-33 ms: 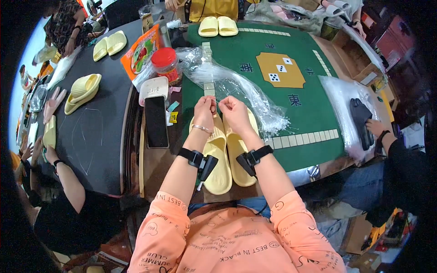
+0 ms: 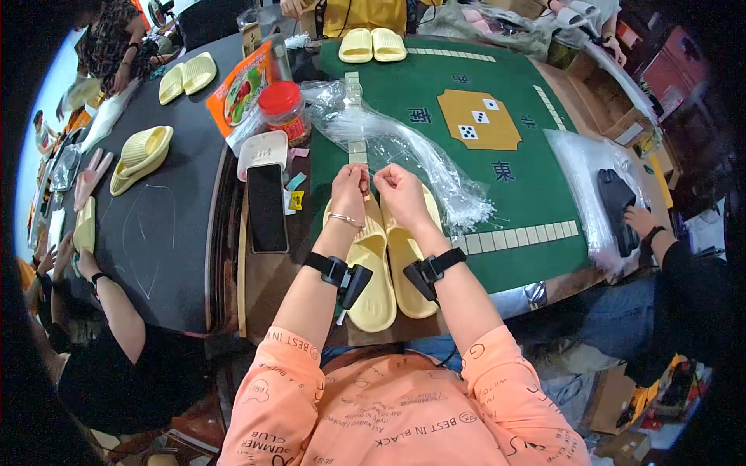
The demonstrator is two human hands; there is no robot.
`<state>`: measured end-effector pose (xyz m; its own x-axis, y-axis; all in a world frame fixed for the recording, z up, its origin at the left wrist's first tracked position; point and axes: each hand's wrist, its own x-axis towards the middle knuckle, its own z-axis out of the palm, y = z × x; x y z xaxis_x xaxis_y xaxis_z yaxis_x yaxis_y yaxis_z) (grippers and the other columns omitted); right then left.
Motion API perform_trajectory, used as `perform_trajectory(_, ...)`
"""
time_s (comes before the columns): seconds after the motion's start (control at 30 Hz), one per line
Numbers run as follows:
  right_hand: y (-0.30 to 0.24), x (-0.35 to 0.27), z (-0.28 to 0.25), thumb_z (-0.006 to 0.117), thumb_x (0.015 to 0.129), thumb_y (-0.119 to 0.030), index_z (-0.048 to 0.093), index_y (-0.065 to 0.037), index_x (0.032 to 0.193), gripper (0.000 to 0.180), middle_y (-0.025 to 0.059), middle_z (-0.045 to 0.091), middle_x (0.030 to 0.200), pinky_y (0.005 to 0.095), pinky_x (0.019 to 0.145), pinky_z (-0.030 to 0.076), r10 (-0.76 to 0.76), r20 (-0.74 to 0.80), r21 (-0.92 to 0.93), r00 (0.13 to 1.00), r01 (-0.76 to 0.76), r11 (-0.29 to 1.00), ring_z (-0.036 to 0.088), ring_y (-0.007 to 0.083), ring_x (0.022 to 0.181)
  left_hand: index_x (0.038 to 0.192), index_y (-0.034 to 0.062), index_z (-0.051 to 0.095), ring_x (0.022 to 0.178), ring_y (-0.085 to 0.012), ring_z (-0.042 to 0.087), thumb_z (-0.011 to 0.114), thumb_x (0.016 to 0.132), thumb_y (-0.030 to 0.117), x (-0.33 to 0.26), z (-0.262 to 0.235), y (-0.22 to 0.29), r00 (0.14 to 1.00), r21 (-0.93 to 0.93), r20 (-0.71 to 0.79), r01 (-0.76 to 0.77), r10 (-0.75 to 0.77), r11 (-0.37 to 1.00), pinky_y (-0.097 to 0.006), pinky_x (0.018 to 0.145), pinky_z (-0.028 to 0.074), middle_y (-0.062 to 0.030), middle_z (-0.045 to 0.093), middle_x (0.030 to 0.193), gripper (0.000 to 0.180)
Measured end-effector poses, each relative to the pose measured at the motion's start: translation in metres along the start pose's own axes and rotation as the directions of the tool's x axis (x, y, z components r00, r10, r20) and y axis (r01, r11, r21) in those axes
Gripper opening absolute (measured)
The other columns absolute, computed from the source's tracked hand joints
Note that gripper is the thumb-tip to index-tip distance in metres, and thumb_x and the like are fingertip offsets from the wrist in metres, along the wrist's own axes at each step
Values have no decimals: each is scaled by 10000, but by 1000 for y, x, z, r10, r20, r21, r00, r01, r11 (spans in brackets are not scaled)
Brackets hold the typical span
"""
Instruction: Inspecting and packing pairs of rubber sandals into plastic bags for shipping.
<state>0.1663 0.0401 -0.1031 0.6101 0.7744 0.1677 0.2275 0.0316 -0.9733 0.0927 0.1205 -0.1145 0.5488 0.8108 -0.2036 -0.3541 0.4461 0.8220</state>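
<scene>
A pair of pale yellow slippers lies side by side before me, the left slipper [image 2: 370, 291] and right slipper [image 2: 413, 287] with toe ends away from me. Over their straps my left hand [image 2: 351, 189] is closed in a pinch, fingertips close to those of my right hand [image 2: 399, 194], also pinching. Whatever is between the fingertips is too small to make out. Just beyond my hands a bundle of thin clear plastic strands [image 2: 423, 159] with white ends spreads over the green mat [image 2: 536, 210].
Left of my hands are a phone [image 2: 266, 208], a white container [image 2: 264, 149] and a red-lidded jar [image 2: 284, 113]. More yellow slippers [image 2: 141, 159] rest on the dark table [image 2: 179, 233]. At right, a co-worker's hand [image 2: 640, 220] touches a black slipper [image 2: 615, 210] on clear plastic bags [image 2: 571, 167].
</scene>
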Motion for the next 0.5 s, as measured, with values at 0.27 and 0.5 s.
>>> perform_trajectory(0.27, -5, 1, -2, 573, 814, -108, 571, 15, 789, 125, 18, 585, 654, 226, 566, 416, -36, -52, -65, 998, 33, 997, 499, 54, 605, 898, 49, 525, 558, -75, 409, 429, 897, 111, 4, 3, -2, 999, 88, 41, -30, 26, 996, -202, 502, 336, 10, 472, 705, 114)
perform_trajectory(0.5, -7, -3, 7, 554, 789, -142, 552, 14, 738, 164, 140, 585, 640, 303, 552, 437, -69, -63, -38, 996, 67, 997, 580, 188, 598, 812, 50, 546, 507, -61, 370, 484, 857, 113, 4, -8, -2, 994, 144, -24, -98, 103, 985, -204, 455, 294, 27, 430, 604, 99)
